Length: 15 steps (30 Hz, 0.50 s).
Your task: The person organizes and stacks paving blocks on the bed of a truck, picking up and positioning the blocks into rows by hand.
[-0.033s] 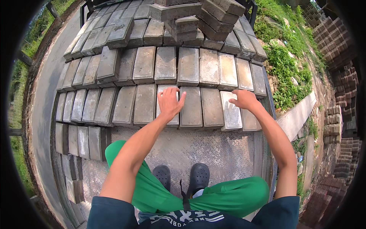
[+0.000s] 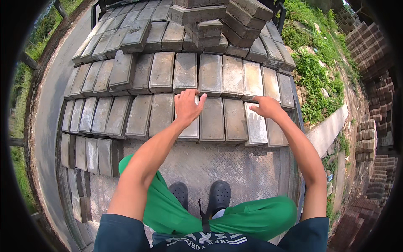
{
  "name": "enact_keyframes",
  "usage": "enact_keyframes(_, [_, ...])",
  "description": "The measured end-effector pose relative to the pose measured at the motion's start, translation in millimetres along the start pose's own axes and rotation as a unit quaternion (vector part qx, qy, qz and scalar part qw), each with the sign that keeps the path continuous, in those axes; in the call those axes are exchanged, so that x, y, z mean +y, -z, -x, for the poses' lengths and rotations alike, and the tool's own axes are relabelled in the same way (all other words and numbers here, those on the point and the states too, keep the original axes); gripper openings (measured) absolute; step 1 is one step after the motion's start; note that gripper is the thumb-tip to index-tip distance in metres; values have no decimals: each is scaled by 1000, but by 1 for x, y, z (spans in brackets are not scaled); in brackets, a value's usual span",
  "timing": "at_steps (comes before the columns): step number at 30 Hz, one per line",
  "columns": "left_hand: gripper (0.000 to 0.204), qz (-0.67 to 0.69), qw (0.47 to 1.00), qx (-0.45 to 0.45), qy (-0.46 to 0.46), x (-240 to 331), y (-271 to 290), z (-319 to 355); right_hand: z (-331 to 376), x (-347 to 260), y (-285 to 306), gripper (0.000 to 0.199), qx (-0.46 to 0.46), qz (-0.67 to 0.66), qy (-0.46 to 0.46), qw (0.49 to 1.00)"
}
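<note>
I crouch on a metal checker-plate floor (image 2: pixel 235 168) in front of rows of grey paving bricks. My left hand (image 2: pixel 188 107) lies flat with fingers spread on the top of a brick (image 2: pixel 189 129) in the nearest row. My right hand (image 2: pixel 264 107) rests on the far end of a paler brick (image 2: pixel 256 128) two places to the right, fingers pointing left. Neither brick is lifted. My green trousers (image 2: pixel 252 218) and black shoes (image 2: pixel 219 195) show below.
More bricks are stacked higher at the back (image 2: pixel 218 21), and others stand on edge along the left side (image 2: pixel 90 155). A grey road (image 2: pixel 50 122) runs on the left. On the right are grass (image 2: pixel 319 80), a concrete kerb (image 2: pixel 327 130) and reddish brick stacks (image 2: pixel 378 96).
</note>
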State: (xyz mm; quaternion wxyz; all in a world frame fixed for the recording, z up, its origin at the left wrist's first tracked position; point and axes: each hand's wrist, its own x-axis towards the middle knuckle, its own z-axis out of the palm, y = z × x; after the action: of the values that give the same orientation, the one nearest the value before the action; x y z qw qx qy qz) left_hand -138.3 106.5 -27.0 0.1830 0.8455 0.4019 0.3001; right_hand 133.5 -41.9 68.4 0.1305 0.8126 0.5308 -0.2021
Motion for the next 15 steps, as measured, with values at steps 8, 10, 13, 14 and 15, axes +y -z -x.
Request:
enact_keyframes(8, [34, -89, 960, 184, -190, 28, 113, -265, -53, -97, 63, 74, 31, -85, 22, 996])
enact_keyframes(10, [57, -147, 970, 129, -145, 33, 127, -309, -51, -128, 21, 99, -111, -90, -16, 990])
enact_keyframes(13, [77, -197, 976, 33, -83, 39, 126, -352, -18, -166, -59, 113, -67, -61, -17, 996])
enact_keyframes(14, [87, -215, 975, -33, -42, 45, 120, -364, -11, -164, -97, 111, 12, -74, -12, 997])
enact_keyframes(15, [87, -210, 976, -32, -51, 50, 113, -371, -6, -162, -125, 109, 90, -88, -5, 992])
